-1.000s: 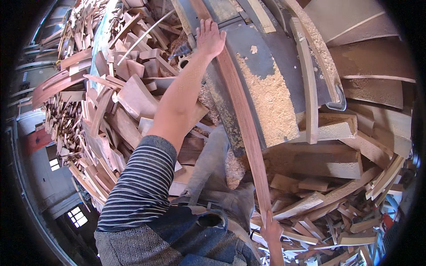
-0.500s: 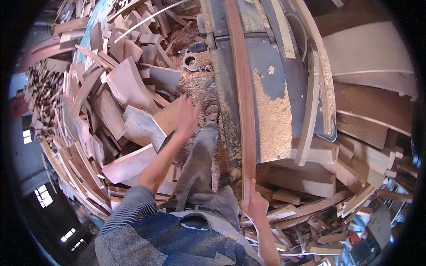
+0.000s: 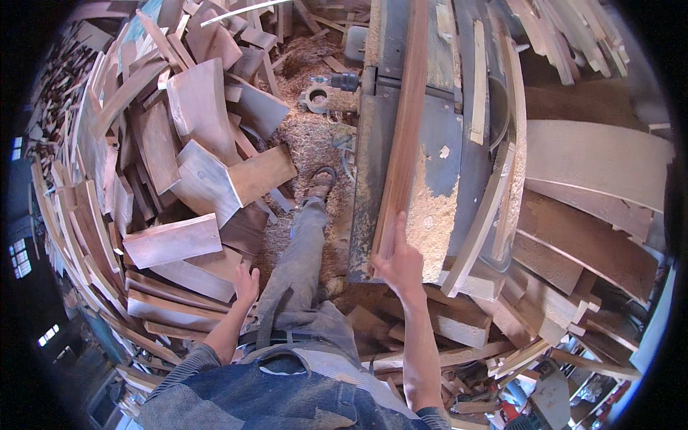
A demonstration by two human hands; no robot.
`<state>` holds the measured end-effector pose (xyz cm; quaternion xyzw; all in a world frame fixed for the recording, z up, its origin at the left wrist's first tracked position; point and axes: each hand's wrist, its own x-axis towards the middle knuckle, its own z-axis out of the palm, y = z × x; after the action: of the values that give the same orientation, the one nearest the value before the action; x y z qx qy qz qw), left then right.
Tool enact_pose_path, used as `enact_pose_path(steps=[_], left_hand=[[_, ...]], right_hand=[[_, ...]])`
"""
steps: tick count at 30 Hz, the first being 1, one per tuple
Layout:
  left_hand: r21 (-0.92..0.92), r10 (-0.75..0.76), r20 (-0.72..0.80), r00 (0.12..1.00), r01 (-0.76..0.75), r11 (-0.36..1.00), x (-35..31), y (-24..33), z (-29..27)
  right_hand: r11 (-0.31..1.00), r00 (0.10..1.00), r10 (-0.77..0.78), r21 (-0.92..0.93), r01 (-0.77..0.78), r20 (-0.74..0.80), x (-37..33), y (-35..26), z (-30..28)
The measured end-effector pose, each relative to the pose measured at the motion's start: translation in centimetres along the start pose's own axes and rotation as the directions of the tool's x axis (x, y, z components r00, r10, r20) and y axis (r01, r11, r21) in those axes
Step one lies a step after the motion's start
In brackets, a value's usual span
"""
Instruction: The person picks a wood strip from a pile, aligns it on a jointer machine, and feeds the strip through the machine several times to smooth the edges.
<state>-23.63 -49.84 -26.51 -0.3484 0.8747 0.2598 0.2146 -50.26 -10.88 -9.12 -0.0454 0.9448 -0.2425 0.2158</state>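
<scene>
1. The long reddish-brown board (image 3: 407,136) lies lengthwise on the dark bench (image 3: 438,122), near its left edge. Its far end goes out at the top of the view.
2. The right hand (image 3: 403,266) is at the near end of this board, just at the front edge of the bench. The index finger is stretched forward on the top face, and the thumb is at the left side, so the fingers pinch the board's end. The lower fingers are hidden, and I cannot tell how they are bent.
3. The left hand (image 3: 246,287) holds nothing. It is in the air, well apart from the board, with the fingers a little curved and loosely spread. The nearest things to it are the cut wood pieces (image 3: 175,240) at its left.
4. Right of the board, a patch of pale sawdust (image 3: 432,229) covers the front part of the bench. Farther back lies a narrow pale strip (image 3: 478,86).
5. On the floor (image 3: 304,143), which is covered with shavings, a dark tool (image 3: 344,82) lies beside a metal piece with a round hole (image 3: 308,102). The person's foot (image 3: 322,183) stands nearer, in a sandal.
</scene>
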Motion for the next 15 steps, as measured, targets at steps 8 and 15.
enact_pose_path(steps=[8, 15], left_hand=[[-0.039, 0.107, -0.076, 0.991, -0.110, 0.993, 1.5, 1.9, 1.9], [-0.017, -0.106, 0.059, 0.993, 0.107, 0.994, 2.0, 0.4, -0.2]], right_hand=[[0.999, 0.999, 0.048, -0.016, -0.047, 0.018, 12.9, -1.6, -5.1], [0.997, 0.997, 0.071, -0.016, -0.070, 0.017, 22.6, -2.9, -9.8]])
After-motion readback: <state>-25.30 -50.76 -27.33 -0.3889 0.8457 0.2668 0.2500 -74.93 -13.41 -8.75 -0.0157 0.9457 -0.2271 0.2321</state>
